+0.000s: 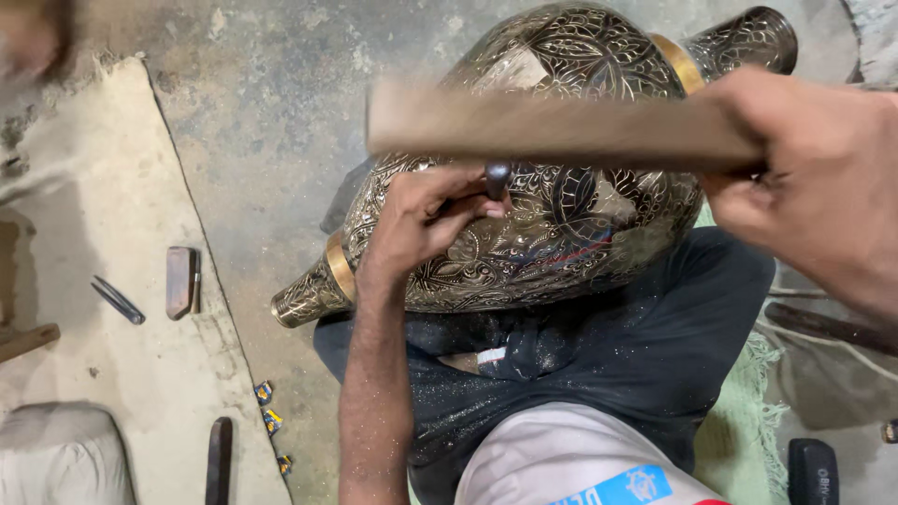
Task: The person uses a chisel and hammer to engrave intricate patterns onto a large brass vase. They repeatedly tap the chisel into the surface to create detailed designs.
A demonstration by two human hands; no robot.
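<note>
A large engraved brass vase [571, 224] lies on its side across my lap, its narrow ends pointing lower left and upper right. My left hand [421, 220] rests on the vase and pinches a small dark metal punch [497, 178] upright against the engraved surface. My right hand [814, 178] grips a wooden mallet [552, 126], held level just above the punch. The mallet's long block hides part of the vase's upper side.
A pale mat [131, 309] on the left holds a small flat block [181, 281], a thin metal tool [118, 300] and a dark bar [219, 460]. Small wrappers [271, 421] lie at its edge. Concrete floor surrounds; a green cloth [744, 411] lies at right.
</note>
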